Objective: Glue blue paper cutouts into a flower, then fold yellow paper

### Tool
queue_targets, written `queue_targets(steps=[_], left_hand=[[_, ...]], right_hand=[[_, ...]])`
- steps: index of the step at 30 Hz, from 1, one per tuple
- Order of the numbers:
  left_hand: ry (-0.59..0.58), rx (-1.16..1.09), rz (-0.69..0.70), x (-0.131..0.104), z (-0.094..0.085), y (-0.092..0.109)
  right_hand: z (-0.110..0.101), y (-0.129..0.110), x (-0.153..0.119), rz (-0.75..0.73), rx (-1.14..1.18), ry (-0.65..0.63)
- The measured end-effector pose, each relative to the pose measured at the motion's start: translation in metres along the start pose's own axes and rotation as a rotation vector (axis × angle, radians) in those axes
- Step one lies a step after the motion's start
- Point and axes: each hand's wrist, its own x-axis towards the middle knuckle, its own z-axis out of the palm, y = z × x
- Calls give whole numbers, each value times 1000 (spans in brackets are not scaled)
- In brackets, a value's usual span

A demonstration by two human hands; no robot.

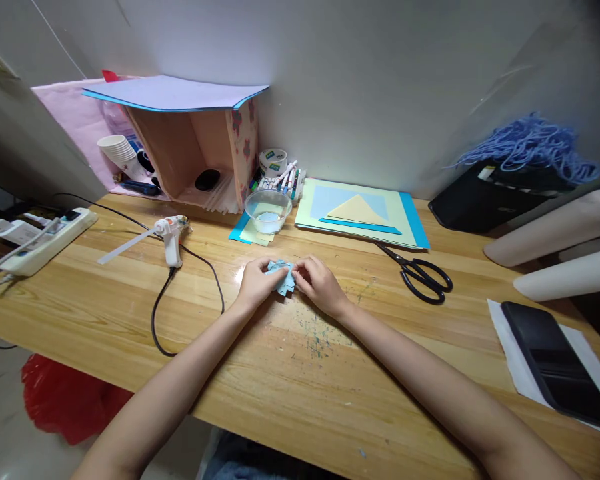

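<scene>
Bare tabletop (463,328) just nearer than the scissors (408,267) gives room to pass. To their right, 2 rolls (555,230) and the phone (555,357) obstruct; beyond their left, the paper stack (403,203).

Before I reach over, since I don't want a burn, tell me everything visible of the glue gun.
The glue gun rests on the wooden table, left of the left hand. Its body and handle look like white plastic, with orange and dark marks near the nozzle end, pointing right. A long, whitish glue stick juts from its back. The handle points toward the near edge, and a black cable loops from its base. No hand touches it. Whether it is hot or plugged in, I cannot tell.
</scene>
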Motion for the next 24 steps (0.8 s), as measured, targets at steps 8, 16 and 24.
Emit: queue_targets(steps=[8,16,24], left_hand=[[41,-35,-24,5,-4,1],[-27,-60,-67,1,-4,7],[-99,-118,-126,-2,-2,9]], right_hand=[[-1,1,-3,3,67,30],[-2,0,-2,62,102,71],[-2,0,-2,39,60,52]])
